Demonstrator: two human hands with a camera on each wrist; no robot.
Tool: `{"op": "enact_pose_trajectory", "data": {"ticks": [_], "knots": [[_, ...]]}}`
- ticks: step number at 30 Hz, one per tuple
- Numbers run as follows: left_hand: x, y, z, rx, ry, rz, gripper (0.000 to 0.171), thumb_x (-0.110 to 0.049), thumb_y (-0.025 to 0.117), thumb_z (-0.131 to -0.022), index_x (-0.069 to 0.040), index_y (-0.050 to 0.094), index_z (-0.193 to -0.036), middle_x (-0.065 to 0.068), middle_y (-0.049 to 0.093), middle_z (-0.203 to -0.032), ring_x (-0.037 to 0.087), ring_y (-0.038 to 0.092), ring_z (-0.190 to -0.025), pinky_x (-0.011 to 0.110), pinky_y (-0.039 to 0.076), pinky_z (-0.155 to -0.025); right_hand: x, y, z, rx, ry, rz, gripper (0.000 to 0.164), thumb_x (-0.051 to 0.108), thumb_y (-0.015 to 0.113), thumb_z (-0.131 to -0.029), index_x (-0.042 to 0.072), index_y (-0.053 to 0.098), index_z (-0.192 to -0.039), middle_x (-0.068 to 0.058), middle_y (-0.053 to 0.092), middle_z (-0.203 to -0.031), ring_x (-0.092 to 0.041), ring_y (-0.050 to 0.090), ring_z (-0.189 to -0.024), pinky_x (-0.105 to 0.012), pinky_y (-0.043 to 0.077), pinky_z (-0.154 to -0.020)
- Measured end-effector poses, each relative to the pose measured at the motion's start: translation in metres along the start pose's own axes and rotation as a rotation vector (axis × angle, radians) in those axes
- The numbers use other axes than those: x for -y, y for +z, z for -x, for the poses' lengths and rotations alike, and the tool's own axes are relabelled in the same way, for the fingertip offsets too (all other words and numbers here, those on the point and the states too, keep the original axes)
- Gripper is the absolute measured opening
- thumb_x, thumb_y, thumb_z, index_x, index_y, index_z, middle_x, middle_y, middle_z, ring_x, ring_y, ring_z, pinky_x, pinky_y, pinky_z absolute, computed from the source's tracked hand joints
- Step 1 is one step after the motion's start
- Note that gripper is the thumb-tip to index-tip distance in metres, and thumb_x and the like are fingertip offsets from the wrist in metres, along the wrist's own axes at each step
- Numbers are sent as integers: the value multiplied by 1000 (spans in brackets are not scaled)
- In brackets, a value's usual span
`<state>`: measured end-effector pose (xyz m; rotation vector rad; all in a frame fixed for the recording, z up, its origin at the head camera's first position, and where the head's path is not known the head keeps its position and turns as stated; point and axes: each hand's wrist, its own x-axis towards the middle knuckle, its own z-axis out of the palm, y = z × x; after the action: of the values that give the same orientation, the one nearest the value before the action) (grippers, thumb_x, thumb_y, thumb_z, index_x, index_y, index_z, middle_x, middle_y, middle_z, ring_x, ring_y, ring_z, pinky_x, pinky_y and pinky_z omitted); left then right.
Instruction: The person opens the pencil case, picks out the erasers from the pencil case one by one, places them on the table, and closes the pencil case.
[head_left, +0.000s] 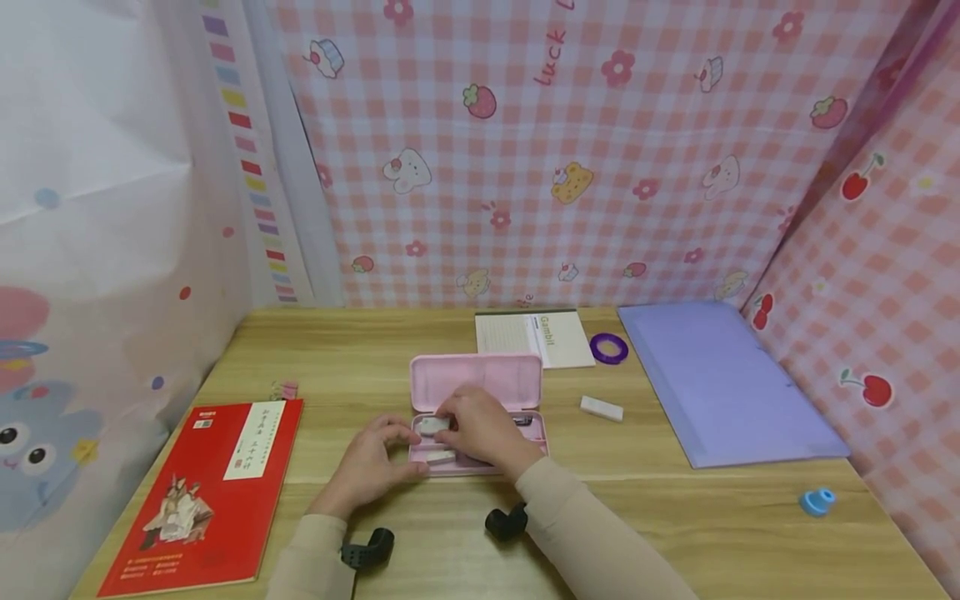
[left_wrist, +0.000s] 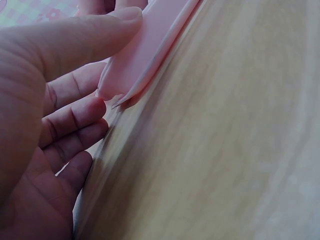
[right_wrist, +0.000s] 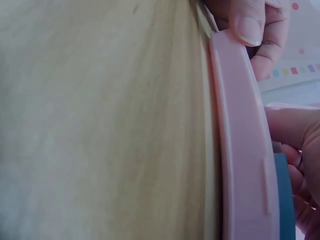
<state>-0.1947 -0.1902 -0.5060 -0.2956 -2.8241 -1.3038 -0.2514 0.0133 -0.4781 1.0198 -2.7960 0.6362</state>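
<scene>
A pink pencil case lies on the table with its lid raised. My left hand grips its left end; in the left wrist view the thumb presses the front wall and the fingers are at the end. My right hand reaches into the case, its thumb and fingers round the right end of a small whitish-grey object. A white piece lies in the front compartment, and a dark metallic item at the right. A teal edge shows behind the front wall; the right palm hides the middle.
A red book lies left, with a pinkish clip behind it. A notepad, purple ring and white block sit behind and right of the case. Farther right are a lilac folder and blue cap-like piece.
</scene>
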Motion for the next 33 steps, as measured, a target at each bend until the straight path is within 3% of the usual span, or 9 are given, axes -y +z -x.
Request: {"op": "enact_pose_trajectory", "data": {"ticks": [5,10,13,18,25,33], "knots": [[0,0,0,4,-1,11,36,-33,89,-63,-21,70,-91,-7,56,-113,20,53,-112,47,41,-101,-4,-11,14,-47,15,-50,20,32,77,-80,16,73,-92,9,61,-84,-6,51,-77,-22,46,-69],[-1,0,-1,-4,10,12,35,-33,89,-63,-21,70,-91,-8,57,-111,19,53,-110,47,41,-100,-14,-30,37,-106,80,-158,28,33,76,-81,15,73,-102,7,64,-94,-7,56,-85,-25,50,-76],[-1,0,-1,-4,5,14,36,-32,89,-63,-21,70,-91,-7,57,-112,20,53,-110,47,40,-101,-23,-41,54,-105,120,-246,29,31,75,-83,14,72,-106,7,64,-96,-8,57,-88,-27,52,-79],[-2,0,0,1,-24,24,36,-31,90,-63,-20,70,-91,-5,57,-114,22,52,-113,48,39,-103,-45,-59,83,-62,189,-320,21,29,76,-83,21,72,-102,11,60,-91,-13,57,-85,-27,52,-73],[0,0,-1,10,-23,4,37,-34,89,-63,-21,70,-92,-5,56,-115,23,51,-114,50,38,-103,-88,-75,107,-94,286,-300,24,25,79,-80,18,73,-102,9,58,-90,-14,55,-85,-29,51,-73],[4,2,-2,13,-42,5,37,-35,89,-63,-21,71,-92,-5,56,-116,23,50,-116,49,37,-105,-134,-81,123,-74,283,-272,23,18,76,-83,13,72,-104,3,60,-93,-15,55,-83,-27,50,-71]]}}
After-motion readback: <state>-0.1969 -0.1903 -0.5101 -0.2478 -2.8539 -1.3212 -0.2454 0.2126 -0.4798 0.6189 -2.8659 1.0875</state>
